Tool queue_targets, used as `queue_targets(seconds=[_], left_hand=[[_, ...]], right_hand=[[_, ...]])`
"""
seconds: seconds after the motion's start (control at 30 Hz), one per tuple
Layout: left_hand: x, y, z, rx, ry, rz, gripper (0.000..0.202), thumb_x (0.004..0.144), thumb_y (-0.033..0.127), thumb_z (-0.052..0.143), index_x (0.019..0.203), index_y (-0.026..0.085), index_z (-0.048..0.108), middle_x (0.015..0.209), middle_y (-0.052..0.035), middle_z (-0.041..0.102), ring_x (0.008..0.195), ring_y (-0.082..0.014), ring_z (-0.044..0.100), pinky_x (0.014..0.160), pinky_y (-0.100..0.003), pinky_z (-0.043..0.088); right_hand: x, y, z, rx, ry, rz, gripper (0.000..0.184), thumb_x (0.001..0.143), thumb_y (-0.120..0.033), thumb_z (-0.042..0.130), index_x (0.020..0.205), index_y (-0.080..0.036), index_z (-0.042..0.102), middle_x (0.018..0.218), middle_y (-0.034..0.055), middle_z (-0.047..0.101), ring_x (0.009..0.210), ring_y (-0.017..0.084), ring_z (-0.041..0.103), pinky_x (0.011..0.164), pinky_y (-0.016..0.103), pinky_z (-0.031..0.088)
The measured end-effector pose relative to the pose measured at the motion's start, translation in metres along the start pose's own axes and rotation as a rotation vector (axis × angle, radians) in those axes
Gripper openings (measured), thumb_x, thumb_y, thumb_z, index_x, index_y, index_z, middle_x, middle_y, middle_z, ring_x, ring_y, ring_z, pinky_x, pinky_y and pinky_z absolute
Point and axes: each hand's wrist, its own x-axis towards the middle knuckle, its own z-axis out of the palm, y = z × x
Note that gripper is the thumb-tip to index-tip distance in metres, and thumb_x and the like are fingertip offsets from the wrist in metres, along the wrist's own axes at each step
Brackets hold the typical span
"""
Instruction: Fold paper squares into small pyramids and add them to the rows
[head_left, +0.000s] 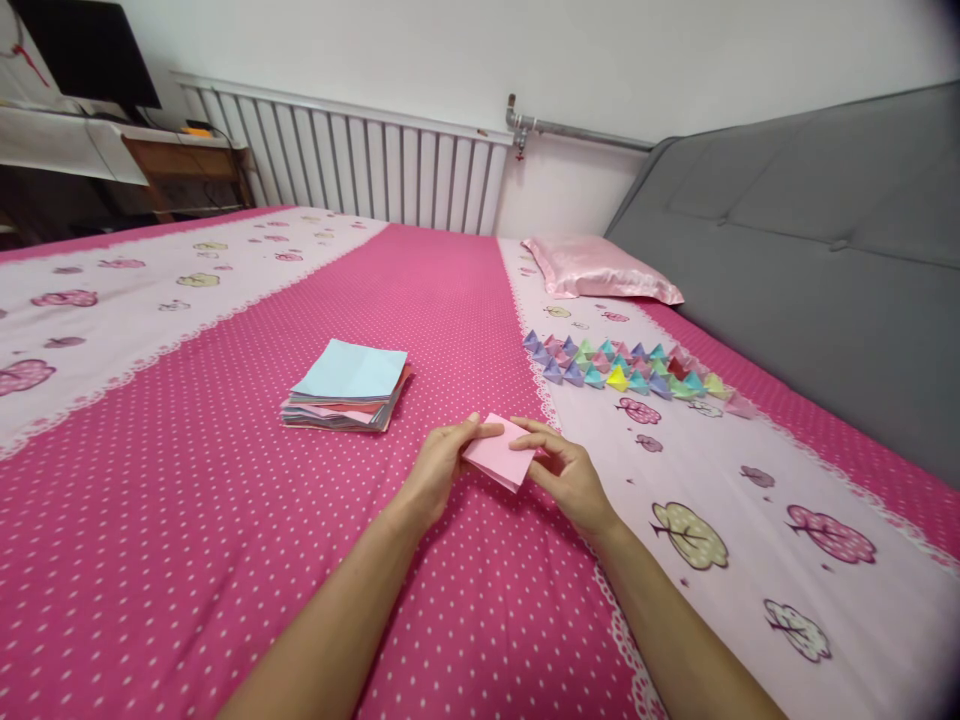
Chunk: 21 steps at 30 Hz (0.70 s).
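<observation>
Between my two hands is a small pink sheet of folded paper (501, 455), held just above the bed, its layers slightly parted along the near edge. My left hand (448, 455) pinches its left corner, thumb on top. On the right side, my right hand (564, 470) grips the paper with the fingers over the top and the thumb by the lower edge. Left of my hands lies a stack of coloured paper squares (349, 385) with a light blue sheet uppermost. Several small folded paper shapes (616, 378) in many colours stand in rows to the right.
A pink-and-white patterned bedspread (450, 310) covers the bed. A pink satin pillow (600, 268) lies at the back right, against a grey padded headboard (810, 220). Behind the bed are a white radiator (352, 150) and, far left, a desk with a monitor (86, 55).
</observation>
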Motion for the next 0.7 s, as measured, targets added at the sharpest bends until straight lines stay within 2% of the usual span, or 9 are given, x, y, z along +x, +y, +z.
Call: queue_targets(seconds=[0.17,0.33,0.47,0.6,0.7], left_hand=[[-0.0019,-0.0014,-0.0019,0.118,-0.094,0.058,0.029,0.072,0.029,0.058,0.088,0.009,0.072,0.085,-0.012,0.069,0.072,-0.0168,0.058,0.061,-0.024,0.039],[-0.005,0.0019,-0.001,0.198,-0.165,0.066,0.031,0.07,0.018,0.051,0.092,0.01,0.072,0.085,-0.0116,0.07,0.073,-0.0183,0.059,0.064,-0.025,0.04],[-0.0086,0.0055,0.0028,0.241,-0.253,0.042,0.036,0.066,0.022,0.066,0.101,0.012,0.069,0.091,-0.0118,0.069,0.073,-0.0164,0.06,0.066,-0.025,0.041],[-0.007,0.0014,0.0028,0.235,-0.309,0.055,0.043,0.063,0.031,0.073,0.101,0.011,0.068,0.09,-0.0129,0.069,0.07,-0.0152,0.06,0.066,-0.025,0.043],[-0.0035,-0.0039,0.0011,0.233,-0.281,0.069,0.04,0.065,0.035,0.071,0.096,0.009,0.07,0.083,-0.0127,0.07,0.067,-0.0155,0.06,0.066,-0.026,0.043]], right_hand=[[0.0013,0.0039,0.0004,-0.05,0.029,-0.012,0.013,0.074,-0.026,0.063,0.085,-0.025,0.07,0.119,0.0065,0.056,0.111,0.022,0.053,0.09,0.036,0.044],[0.0027,0.0024,-0.0011,-0.121,0.049,-0.027,0.014,0.073,-0.032,0.066,0.082,-0.024,0.072,0.105,0.0067,0.063,0.105,0.024,0.056,0.09,0.038,0.042],[0.0022,0.0009,-0.0004,-0.114,0.075,-0.052,0.016,0.076,-0.034,0.063,0.083,-0.022,0.071,0.087,0.0048,0.067,0.084,0.021,0.061,0.079,0.035,0.046],[-0.0002,0.0015,0.0024,-0.094,0.112,0.002,0.019,0.075,-0.035,0.064,0.082,-0.018,0.069,0.08,0.0046,0.067,0.075,0.019,0.061,0.07,0.032,0.047],[-0.0016,0.0024,0.0053,-0.057,0.156,0.04,0.023,0.071,-0.036,0.067,0.085,-0.017,0.065,0.078,0.004,0.066,0.07,0.018,0.061,0.065,0.03,0.048]])
